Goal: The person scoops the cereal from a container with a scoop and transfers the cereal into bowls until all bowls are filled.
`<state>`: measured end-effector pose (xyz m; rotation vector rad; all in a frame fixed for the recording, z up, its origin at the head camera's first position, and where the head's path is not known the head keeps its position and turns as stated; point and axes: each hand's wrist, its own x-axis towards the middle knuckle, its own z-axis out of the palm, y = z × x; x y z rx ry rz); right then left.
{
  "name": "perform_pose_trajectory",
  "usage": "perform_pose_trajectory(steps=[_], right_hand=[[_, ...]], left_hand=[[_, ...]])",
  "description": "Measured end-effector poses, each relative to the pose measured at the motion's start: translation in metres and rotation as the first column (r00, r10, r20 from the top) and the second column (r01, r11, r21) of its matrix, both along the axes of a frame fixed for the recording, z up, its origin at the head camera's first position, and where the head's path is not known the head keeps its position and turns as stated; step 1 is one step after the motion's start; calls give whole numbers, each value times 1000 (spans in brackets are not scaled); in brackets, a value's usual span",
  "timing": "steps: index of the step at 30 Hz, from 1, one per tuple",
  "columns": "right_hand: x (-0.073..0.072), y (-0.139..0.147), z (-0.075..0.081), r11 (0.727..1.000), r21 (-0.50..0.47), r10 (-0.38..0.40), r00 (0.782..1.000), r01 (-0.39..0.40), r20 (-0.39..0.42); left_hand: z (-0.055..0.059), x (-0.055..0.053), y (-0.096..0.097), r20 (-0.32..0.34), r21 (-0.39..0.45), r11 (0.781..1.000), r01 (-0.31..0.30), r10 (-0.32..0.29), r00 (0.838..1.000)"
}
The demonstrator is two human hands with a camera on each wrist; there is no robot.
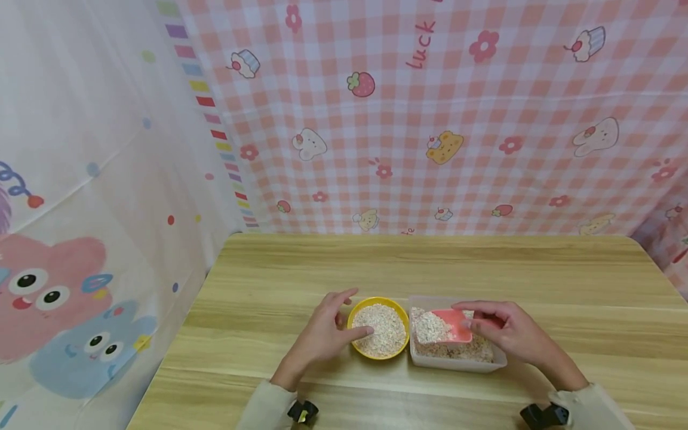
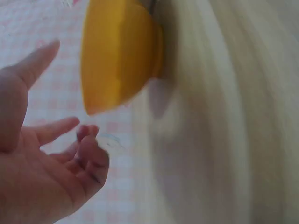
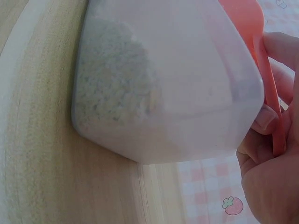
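My right hand [image 1: 510,331] holds a coral-pink scoop [image 1: 458,325] by its handle [image 3: 275,112]. A heap of pale flakes like oats [image 1: 432,327] lies on the scoop, over a translucent plastic box [image 1: 457,362] that contains more flakes. To the left of the box stands a yellow bowl [image 1: 378,357], filled with the same kind of flakes. My left hand [image 1: 325,328] is at the bowl's left side, thumb reaching over the near rim and fingers spread. In the left wrist view a gap shows between that hand and the bowl [image 2: 114,51].
Bowl and box stand side by side on a wood-grain table [image 1: 301,263]. Behind the table hangs a pink checked cloth [image 1: 333,179]; a white cartoon-printed cloth [image 1: 134,209] hangs at the left. Both wrists wear black straps.
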<state>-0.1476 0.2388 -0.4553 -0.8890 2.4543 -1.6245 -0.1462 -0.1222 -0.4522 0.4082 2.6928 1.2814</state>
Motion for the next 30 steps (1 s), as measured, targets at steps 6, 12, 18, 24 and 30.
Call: perform_pose_trajectory(steps=[6, 12, 18, 24, 30], right_hand=[[0, 0, 0, 1000, 7, -6, 1000, 6, 26], [1, -1, 1, 1000, -2, -4, 1000, 5, 26], [2, -2, 3, 1000, 3, -11, 1000, 11, 20], [2, -1, 2, 1000, 17, -26, 999, 26, 32], [0, -1, 1, 1000, 3, -12, 999, 12, 35]], left_hand=[[-12, -4, -7, 117, 11, 998, 66, -67, 991], [-19, -6, -7, 189, 68, 990, 121, -132, 973], [-23, -7, -5, 229, 98, 980, 171, -190, 955], [-25, -7, -2, 260, 114, 976, 187, -211, 942], [-26, -8, 0, 274, 129, 973, 189, -219, 937]])
